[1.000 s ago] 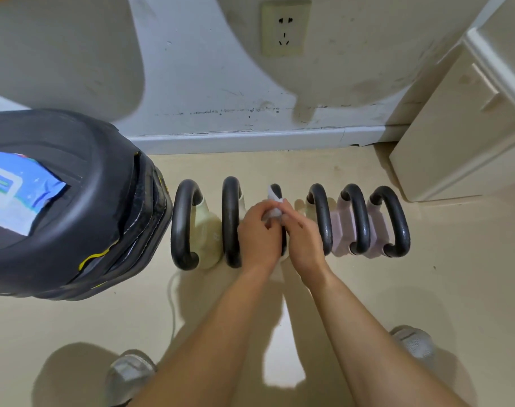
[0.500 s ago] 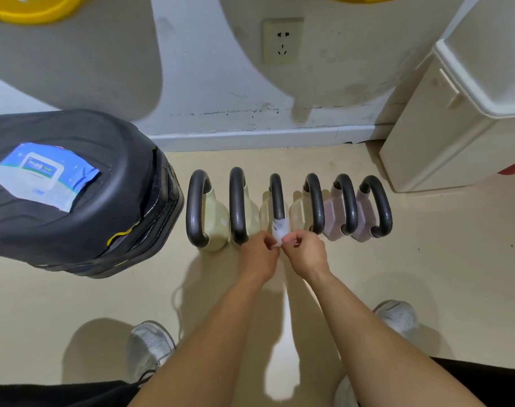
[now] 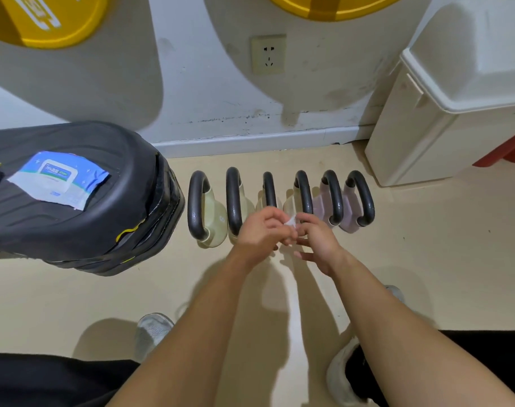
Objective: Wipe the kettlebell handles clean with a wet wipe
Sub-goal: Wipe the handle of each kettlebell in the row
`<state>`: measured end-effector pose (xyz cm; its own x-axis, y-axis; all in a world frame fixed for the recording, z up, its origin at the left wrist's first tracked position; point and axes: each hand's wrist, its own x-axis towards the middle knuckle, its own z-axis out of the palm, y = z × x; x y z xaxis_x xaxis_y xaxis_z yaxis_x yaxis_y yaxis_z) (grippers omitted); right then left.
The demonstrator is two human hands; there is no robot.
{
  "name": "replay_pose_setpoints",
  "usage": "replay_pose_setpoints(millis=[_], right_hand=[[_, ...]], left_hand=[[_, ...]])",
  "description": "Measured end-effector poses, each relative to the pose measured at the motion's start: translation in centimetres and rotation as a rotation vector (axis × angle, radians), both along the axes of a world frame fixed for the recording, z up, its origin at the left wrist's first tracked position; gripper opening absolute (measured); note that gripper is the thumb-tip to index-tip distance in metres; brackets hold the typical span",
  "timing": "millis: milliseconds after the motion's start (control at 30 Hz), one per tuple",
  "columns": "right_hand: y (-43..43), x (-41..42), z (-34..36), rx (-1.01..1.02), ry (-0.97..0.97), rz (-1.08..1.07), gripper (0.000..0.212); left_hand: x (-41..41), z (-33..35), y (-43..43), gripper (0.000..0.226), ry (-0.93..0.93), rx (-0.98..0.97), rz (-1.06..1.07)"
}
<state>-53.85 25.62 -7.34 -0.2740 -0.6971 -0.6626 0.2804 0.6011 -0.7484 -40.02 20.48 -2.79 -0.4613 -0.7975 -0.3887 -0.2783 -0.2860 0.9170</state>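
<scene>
Head view: wet wipe (image 3: 291, 222) between fingertips (image 3: 303, 221)

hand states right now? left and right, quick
Left hand: closed, fingers curled on the wet wipe.
Right hand: pinching the same wet wipe at its fingertips.

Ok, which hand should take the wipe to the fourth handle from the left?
Right, probably. The right hand pinches the wipe and lies just in front of the fourth handle; the left hand, also on the wipe, sits nearer the third handle.
</scene>
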Motion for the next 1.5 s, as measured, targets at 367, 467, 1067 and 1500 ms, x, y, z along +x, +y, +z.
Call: replay_pose_setpoints(millis=[367, 467, 1067, 1500], right_hand=[[-0.5, -6.0, 2.9, -0.133, -0.231, 0.364, 0.014], [-0.6, -8.7, 2.0, -0.047, -0.016, 0.193, 0.015], [-5.9, -6.7, -4.2, -0.052, 0.266, 0.05, 0.032], [-7.7, -5.3, -6.8, 0.035, -0.026, -0.251, 0.06]], left_hand=[[-3.5, 4.4, -4.3, 0.015, 0.509, 0.418, 0.075], [-5.2, 2.6, -5.9, 0.015, 0.109, 0.226, 0.246], [-10.9, -10.3, -4.9, 0.027, -0.333, -0.008, 0.224], [-12.7, -11.7, -5.8, 0.025, -0.214, 0.307, 0.402]])
